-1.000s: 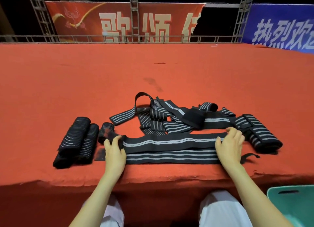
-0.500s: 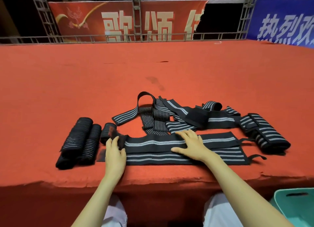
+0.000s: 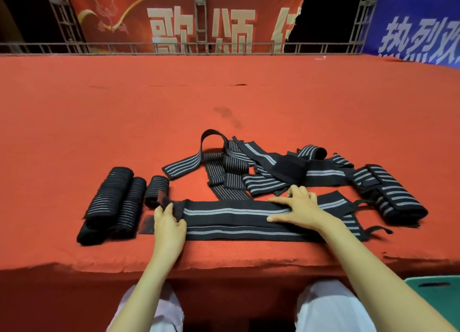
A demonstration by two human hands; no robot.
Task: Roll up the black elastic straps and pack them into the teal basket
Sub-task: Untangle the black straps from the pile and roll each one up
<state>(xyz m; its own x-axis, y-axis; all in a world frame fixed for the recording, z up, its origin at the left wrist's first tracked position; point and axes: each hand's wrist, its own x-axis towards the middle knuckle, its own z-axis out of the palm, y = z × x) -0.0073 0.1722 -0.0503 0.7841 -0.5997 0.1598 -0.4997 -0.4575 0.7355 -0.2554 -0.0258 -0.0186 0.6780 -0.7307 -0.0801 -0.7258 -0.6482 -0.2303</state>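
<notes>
Black elastic strap lies flat along the near edge of the red counter. I see my left hand pinching its left end and my right hand pressing flat on its middle, fingers straight. Teal basket sits below, far right.

A table covered in red carpet carries a dark smudge, perhaps a stain, near its middle. Behind it, grey metal trusses back a red banner and a blue banner, both bearing pale characters
</notes>
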